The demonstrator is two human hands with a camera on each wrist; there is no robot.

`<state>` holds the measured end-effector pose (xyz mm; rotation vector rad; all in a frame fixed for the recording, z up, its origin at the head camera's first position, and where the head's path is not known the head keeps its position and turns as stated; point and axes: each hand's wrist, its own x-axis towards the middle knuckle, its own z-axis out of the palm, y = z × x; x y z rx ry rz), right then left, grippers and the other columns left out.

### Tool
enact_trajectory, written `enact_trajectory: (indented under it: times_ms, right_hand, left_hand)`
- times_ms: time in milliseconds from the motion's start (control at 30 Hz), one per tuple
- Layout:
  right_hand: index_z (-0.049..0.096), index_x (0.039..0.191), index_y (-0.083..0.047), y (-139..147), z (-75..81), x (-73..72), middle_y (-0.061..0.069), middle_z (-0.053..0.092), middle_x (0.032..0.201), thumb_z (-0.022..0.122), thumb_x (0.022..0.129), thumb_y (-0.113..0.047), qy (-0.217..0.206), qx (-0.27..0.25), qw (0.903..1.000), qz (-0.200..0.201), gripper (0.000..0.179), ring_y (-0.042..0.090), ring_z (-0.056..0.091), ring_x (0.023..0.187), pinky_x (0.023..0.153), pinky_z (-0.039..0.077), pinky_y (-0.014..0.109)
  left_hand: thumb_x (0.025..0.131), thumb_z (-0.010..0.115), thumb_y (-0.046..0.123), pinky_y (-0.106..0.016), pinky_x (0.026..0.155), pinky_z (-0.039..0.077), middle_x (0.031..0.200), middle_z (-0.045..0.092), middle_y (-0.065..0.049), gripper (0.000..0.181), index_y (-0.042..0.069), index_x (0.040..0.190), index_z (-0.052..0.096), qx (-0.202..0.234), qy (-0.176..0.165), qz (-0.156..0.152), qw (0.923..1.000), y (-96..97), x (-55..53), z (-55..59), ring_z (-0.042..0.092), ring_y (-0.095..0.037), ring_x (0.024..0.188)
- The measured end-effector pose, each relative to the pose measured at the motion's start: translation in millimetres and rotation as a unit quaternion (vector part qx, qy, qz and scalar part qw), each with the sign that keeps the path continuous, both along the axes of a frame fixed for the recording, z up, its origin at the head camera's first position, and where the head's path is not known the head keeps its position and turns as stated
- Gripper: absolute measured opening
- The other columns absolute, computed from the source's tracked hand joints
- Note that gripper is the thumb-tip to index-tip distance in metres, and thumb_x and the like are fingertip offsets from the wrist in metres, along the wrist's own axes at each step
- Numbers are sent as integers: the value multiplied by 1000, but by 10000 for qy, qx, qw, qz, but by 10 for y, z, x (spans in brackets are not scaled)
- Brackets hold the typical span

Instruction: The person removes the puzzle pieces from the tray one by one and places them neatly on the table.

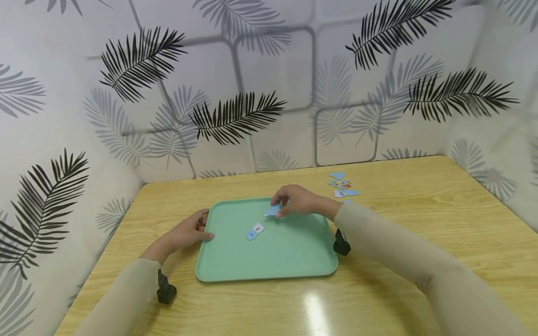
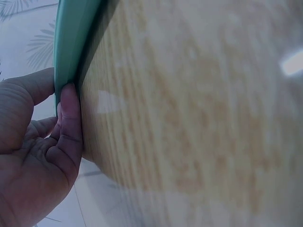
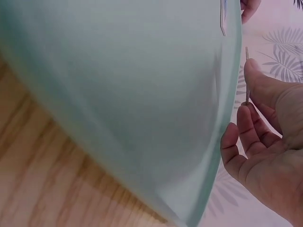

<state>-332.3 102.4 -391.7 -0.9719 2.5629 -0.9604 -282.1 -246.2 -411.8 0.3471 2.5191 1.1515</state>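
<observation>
A pale green tray point(image 1: 235, 263) lies on the wooden table. At its left side my left hand point(image 1: 189, 231) grips the rim; the left wrist view shows the thumb on one face and curled fingers point(image 2: 71, 123) against the other. Over the tray's far part, my right hand point(image 1: 300, 199) pinches a flat light-blue puzzle piece point(image 1: 272, 211) between thumb and fingers. That piece appears edge-on as a thin strip in the right wrist view. Two small pieces, a blue one point(image 1: 251, 234) and a white one with a dark mark point(image 1: 258, 227), lie touching inside the tray.
Beyond the tray's far right corner, several flat pieces lie in a column on the table: a blue triangle point(image 1: 337, 176), a multicoloured piece point(image 1: 339, 184), a white-and-blue strip point(image 1: 346, 192) and a partly hidden blue one. A leaf-patterned wall point(image 1: 277, 135) stands behind the table.
</observation>
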Motion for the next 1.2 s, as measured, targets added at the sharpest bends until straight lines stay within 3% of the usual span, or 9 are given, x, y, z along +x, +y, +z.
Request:
enact_trajectory:
  times_ms: [400, 967, 1200]
  right_hand:
    - [68, 118, -5, 224, -5, 120, 5, 59, 114, 73, 88, -15, 36, -68, 10000, 11, 32, 19, 58, 98, 90, 44, 40]
    - [66, 115, -8, 656, -68, 407, 5, 59, 112, 74, 88, -17, -125, -595, 9969, -493, 30, 22, 55, 98, 82, 47, 38]
    - [66, 115, -7, 832, -67, 512, 5, 60, 103, 75, 88, -21, -55, -785, 9941, -751, 32, 22, 55, 95, 79, 47, 38]
  left_hand:
    - [91, 69, 11, -34, 76, 41, 112, 42, -15, 79, -5, 150, 19, -107, 60, 5, 9999, -18, 11, -12, 41, -25, 93]
    - [91, 69, 13, -36, 79, 39, 112, 42, -14, 79, -4, 151, 19, -141, 59, 9, 9999, -14, 20, -6, 41, -25, 94]
    - [92, 68, 10, -34, 75, 45, 113, 40, -16, 76, -3, 150, 21, 145, -66, -68, 9999, -4, 7, 5, 42, -25, 93]
